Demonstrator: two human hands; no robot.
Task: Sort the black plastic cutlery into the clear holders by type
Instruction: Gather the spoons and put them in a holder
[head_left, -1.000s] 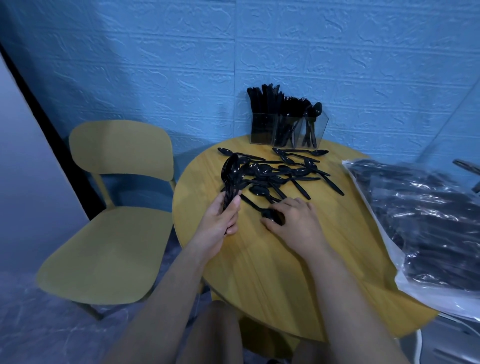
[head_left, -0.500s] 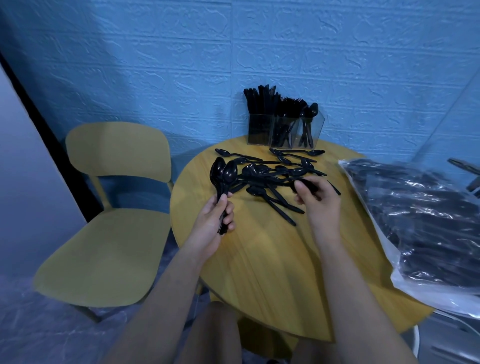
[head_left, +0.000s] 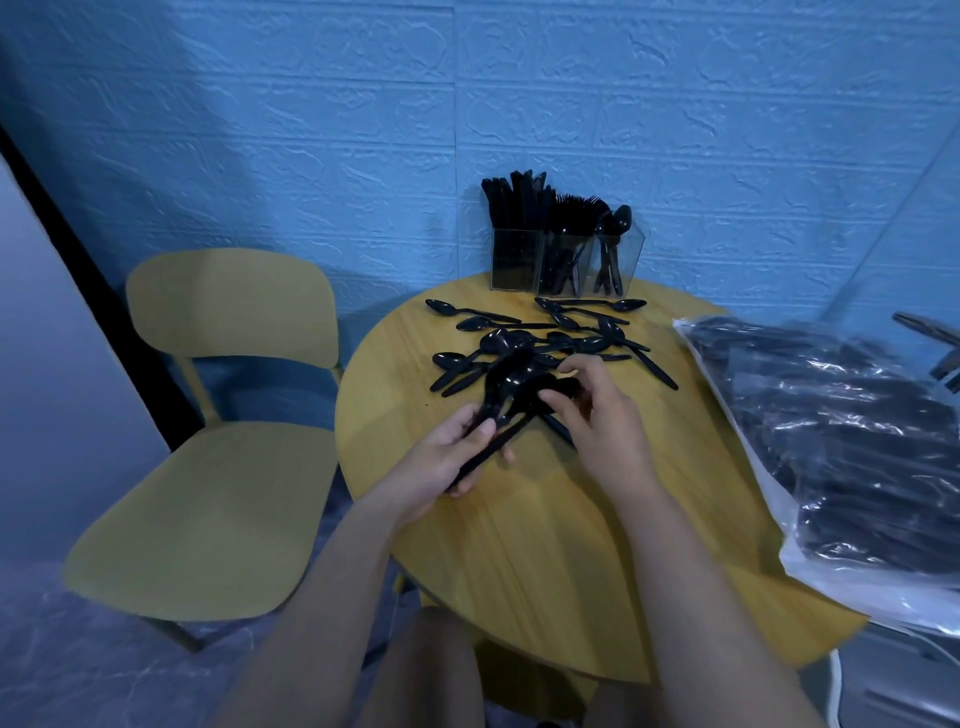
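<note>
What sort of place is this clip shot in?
Probably a small indoor room set up for recording, not a working kitchen: a round wooden table against a blue textured wall, with one yellow chair beside it.

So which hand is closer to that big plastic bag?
Right. The right hand is mid-table, a gap left of the plastic bag; the left hand is farther left.

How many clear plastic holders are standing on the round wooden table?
3, in a row at the table's far edge: the left holder with knives, the middle holder with forks, the right holder with spoons. None seems hidden.
</note>
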